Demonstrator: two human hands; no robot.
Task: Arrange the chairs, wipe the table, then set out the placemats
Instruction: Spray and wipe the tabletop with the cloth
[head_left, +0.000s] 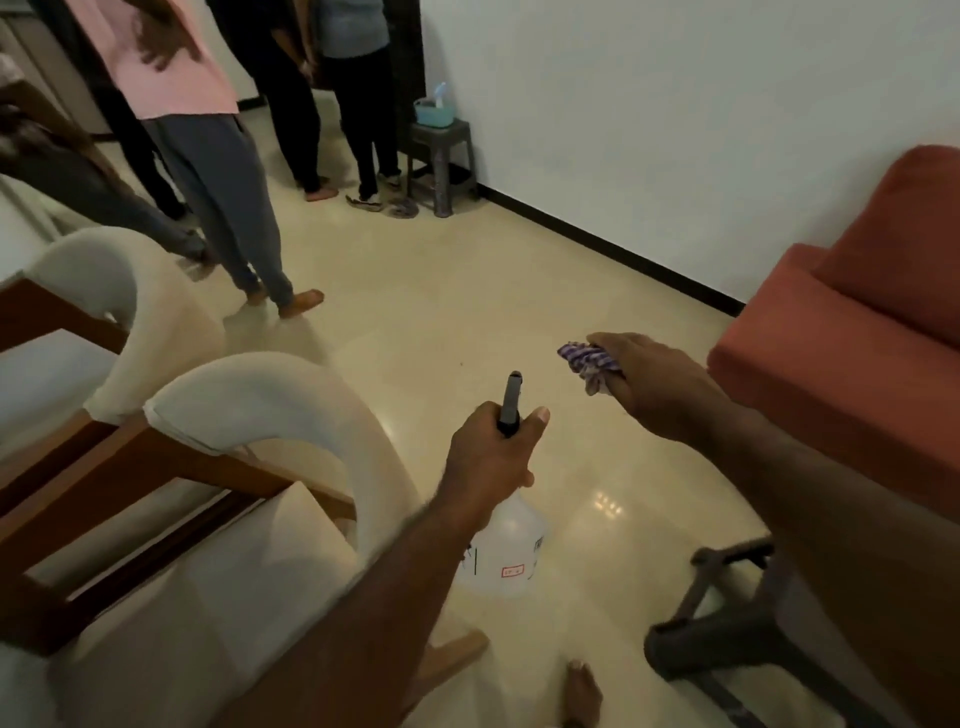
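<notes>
My left hand (488, 457) grips the neck of a clear spray bottle (511, 551) with a dark nozzle that points up, held over the floor. My right hand (649, 384) clutches a crumpled purple-and-white cloth (584, 361), further right and a little ahead. Two white-cushioned wooden chairs stand at my left: the near chair (270, 400) lies just left of my left forearm, the far chair (104, 270) behind it. A white table edge (10, 244) shows at the far left.
Several people stand at the back left, one in a pink top (171, 67). A grey stool (441, 156) bearing a teal container stands by the white wall. An orange sofa (852, 332) fills the right. A dark stool (717, 623) stands at lower right. Cream floor stretches between them.
</notes>
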